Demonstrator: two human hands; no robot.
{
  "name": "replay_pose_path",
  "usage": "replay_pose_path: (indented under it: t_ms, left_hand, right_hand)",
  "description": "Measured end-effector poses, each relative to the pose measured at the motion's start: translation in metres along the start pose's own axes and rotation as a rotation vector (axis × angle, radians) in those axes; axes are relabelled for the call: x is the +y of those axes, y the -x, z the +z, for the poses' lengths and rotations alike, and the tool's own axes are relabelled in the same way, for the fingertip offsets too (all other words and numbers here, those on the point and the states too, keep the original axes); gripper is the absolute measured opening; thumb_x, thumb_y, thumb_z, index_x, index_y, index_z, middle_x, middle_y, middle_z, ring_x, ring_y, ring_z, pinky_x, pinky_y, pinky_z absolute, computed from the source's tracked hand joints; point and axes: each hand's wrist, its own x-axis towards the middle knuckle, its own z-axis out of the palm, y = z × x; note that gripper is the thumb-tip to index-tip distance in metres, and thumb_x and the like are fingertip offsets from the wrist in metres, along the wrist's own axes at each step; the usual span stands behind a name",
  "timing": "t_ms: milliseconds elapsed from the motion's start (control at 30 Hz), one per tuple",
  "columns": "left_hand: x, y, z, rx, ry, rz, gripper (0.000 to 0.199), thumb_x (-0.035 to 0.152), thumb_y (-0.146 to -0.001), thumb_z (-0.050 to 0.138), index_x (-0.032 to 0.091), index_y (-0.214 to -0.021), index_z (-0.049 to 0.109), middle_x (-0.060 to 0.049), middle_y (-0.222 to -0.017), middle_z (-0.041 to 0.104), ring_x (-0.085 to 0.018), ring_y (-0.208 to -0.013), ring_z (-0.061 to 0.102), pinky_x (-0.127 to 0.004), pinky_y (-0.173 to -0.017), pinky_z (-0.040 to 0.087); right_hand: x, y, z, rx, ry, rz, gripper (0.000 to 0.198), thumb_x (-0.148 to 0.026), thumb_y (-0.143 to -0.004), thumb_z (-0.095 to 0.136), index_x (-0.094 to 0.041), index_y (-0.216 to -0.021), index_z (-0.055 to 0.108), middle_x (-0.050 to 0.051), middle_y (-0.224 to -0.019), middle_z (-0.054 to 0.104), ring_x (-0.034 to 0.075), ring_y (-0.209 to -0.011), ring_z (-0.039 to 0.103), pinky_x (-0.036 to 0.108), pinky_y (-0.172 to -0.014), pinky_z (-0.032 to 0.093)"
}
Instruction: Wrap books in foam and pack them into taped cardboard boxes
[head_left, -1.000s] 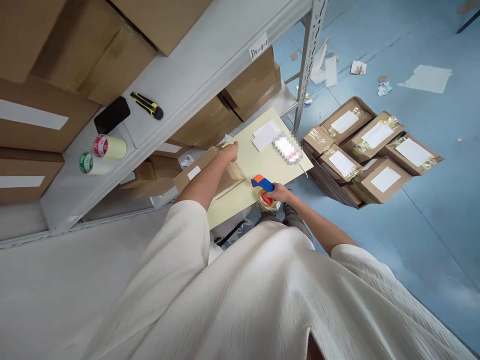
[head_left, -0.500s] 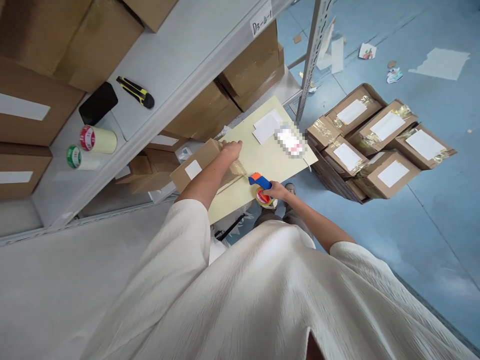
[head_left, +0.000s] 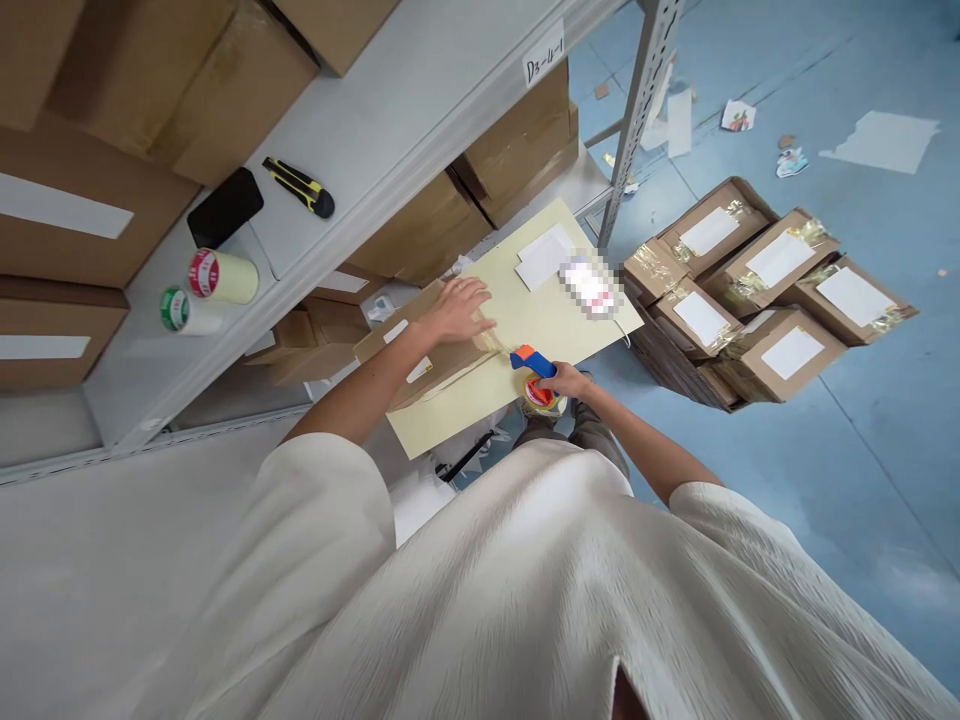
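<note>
Blue tape dispenser (head_left: pixel 541 368) sits clasped in the right hand (head_left: pixel 568 381), just beside a cardboard box (head_left: pixel 450 362) on which the left hand (head_left: pixel 459 308) lies spread, the box resting on a pale yellow board (head_left: pixel 536 322) that also carries white papers (head_left: pixel 544 257) near stacked, labelled boxes (head_left: pixel 791 352).

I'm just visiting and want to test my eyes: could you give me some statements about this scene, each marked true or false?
1. The right hand grips a tape dispenser. True.
2. The left hand holds the cutter. False: the left hand is spread over a cardboard box; the cutter lies on the shelf.
3. A red-ended roll lies beside a green-ended roll. True.
4. The floor is red. False: it is blue.
5. Several boxes at the right bear white labels. True.
</note>
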Motion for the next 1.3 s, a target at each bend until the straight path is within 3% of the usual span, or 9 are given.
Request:
replay_pose_path:
  t_ms: [67,200,367,533,833,967,1100,1200,1300]
  left_hand:
    - [0.002,0.026,0.011,-0.027,0.008,0.133,0.089,0.075,-0.099,0.065,0.022,-0.170,0.058,-0.018,-0.181,0.049,-0.040,-0.173,0.036,-0.060,-0.145,0.015]
    - [0.002,0.046,0.035,0.002,0.062,0.200,0.085,0.071,-0.099,0.065,0.026,-0.170,0.059,-0.018,-0.179,0.052,-0.041,-0.172,0.038,-0.063,-0.145,0.017]
    - [0.004,0.021,0.034,0.168,0.109,0.007,0.078,0.059,-0.104,0.056,0.020,-0.172,0.055,-0.018,-0.180,0.051,-0.040,-0.170,0.040,-0.064,-0.144,0.020]
    - [0.008,-0.005,0.023,0.312,0.161,-0.252,0.077,0.050,-0.105,0.055,0.017,-0.175,0.050,-0.017,-0.178,0.054,-0.041,-0.168,0.041,-0.063,-0.143,0.021]
    - [0.010,-0.018,0.012,0.373,0.211,-0.523,0.075,0.048,-0.106,0.051,0.020,-0.176,0.049,-0.017,-0.177,0.055,-0.041,-0.171,0.038,-0.065,-0.142,0.022]
    - [0.006,-0.023,0.010,0.384,0.234,-0.650,0.076,0.050,-0.106,0.052,0.025,-0.177,0.046,-0.015,-0.177,0.055,-0.041,-0.173,0.035,-0.069,-0.141,0.023]
    - [-0.002,-0.029,0.012,0.419,0.242,-0.704,0.073,0.051,-0.107,0.051,0.028,-0.176,0.048,-0.014,-0.178,0.055,-0.040,-0.174,0.033,-0.071,-0.140,0.026]
    - [-0.012,-0.032,0.011,0.424,0.203,-0.680,0.071,0.055,-0.107,0.053,0.031,-0.175,0.050,-0.012,-0.181,0.050,-0.042,-0.175,0.032,-0.073,-0.139,0.026]
    - [-0.013,-0.025,0.009,0.387,0.174,-0.592,0.073,0.059,-0.107,0.056,0.031,-0.174,0.050,-0.011,-0.188,0.040,-0.044,-0.176,0.028,-0.075,-0.139,0.025]
  right_hand:
    - [-0.001,0.002,-0.005,-0.017,-0.026,0.007,0.036,-0.034,-0.081,0.093,-0.017,-0.108,0.077,0.007,-0.098,0.080,0.022,-0.084,0.073,0.028,-0.064,0.053]
    - [-0.009,0.008,-0.015,-0.022,-0.073,0.037,0.037,-0.032,-0.076,0.096,-0.018,-0.105,0.079,0.006,-0.093,0.079,0.022,-0.082,0.071,0.030,-0.065,0.053]
    - [-0.030,-0.001,-0.020,0.034,-0.221,0.015,0.030,-0.033,-0.077,0.093,-0.018,-0.096,0.076,0.004,-0.084,0.074,0.019,-0.077,0.065,0.028,-0.063,0.048]
    - [-0.053,-0.026,-0.023,-0.012,-0.439,-0.046,0.034,-0.037,-0.077,0.091,-0.018,-0.100,0.076,0.006,-0.092,0.079,0.019,-0.080,0.068,0.028,-0.069,0.054]
    - [-0.083,-0.046,-0.031,-0.082,-0.450,-0.012,0.036,-0.037,-0.076,0.094,-0.018,-0.101,0.075,0.010,-0.098,0.082,0.023,-0.085,0.074,0.030,-0.070,0.060]
    - [-0.074,-0.038,-0.042,-0.067,-0.293,0.010,0.033,-0.039,-0.077,0.093,-0.017,-0.097,0.078,0.008,-0.090,0.080,0.023,-0.084,0.073,0.030,-0.069,0.058]
    - [-0.049,-0.019,-0.056,-0.110,-0.269,0.025,0.035,-0.038,-0.077,0.094,-0.018,-0.104,0.082,0.009,-0.104,0.085,0.026,-0.097,0.077,0.030,-0.080,0.062]
    - [-0.038,-0.007,-0.063,-0.156,-0.313,0.027,0.040,-0.038,-0.078,0.095,-0.017,-0.110,0.084,0.011,-0.113,0.087,0.028,-0.103,0.079,0.032,-0.088,0.064]
    - [-0.035,-0.004,-0.065,-0.108,-0.288,0.031,0.040,-0.035,-0.078,0.095,-0.017,-0.112,0.085,0.012,-0.113,0.087,0.028,-0.104,0.080,0.032,-0.087,0.065]
